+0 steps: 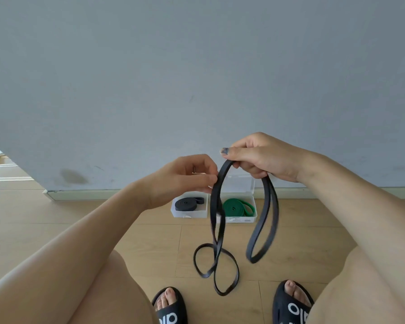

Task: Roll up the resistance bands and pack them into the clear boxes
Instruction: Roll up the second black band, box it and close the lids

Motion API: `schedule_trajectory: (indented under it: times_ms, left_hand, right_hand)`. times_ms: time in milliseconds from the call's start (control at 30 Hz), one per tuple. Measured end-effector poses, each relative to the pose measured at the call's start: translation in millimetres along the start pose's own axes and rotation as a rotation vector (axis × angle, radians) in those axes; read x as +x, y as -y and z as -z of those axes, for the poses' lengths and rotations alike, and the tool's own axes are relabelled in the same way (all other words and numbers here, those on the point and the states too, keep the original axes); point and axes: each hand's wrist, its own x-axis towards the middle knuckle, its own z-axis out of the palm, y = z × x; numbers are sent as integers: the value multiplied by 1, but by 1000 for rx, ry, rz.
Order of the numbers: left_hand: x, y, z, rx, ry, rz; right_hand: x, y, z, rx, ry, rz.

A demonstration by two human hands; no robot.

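Right hand [260,157]: raised, fingers curled round top bend of black band [220,206]. Left hand [185,178]: fingertips pinching same band's left strand. Band: flat matte rubber loop, lower coils hanging above wood-plank floor [80,218]. Beyond: two clear boxes [189,215] against wall, holding rolled black band [185,204] and rolled green band [237,207]; partly hidden by hands.

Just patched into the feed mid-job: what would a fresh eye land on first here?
A long black resistance band dangles unrolled mid-frame, pinched by the left hand and gripped by the right hand, its loops trailing on the wooden floor. Behind it, against the grey wall, two clear boxes hold a rolled black band and a rolled green band.
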Motion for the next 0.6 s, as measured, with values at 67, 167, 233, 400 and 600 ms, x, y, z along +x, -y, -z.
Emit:
schedule_trajectory:
  times_ms: [67,167,233,400,600]
  left_hand:
    - [0,1,0,58,12,5]
    - [1,0,-2,94,35,9]
    - [1,-1,-4,127,53,-4]
    - [1,-2,-3,111,25,-49]
    - [3,0,1,21,-88,-65]
  right_hand:
    - [-1,-1,1,8,-1,-12]
    - [-2,-3,2,70,-18,-17]
    - [-3,-2,3,108,-36,-13]
    - [-4,-6,9,63,-78,-52]
    - [-7,-5,9,-110,-2,-41]
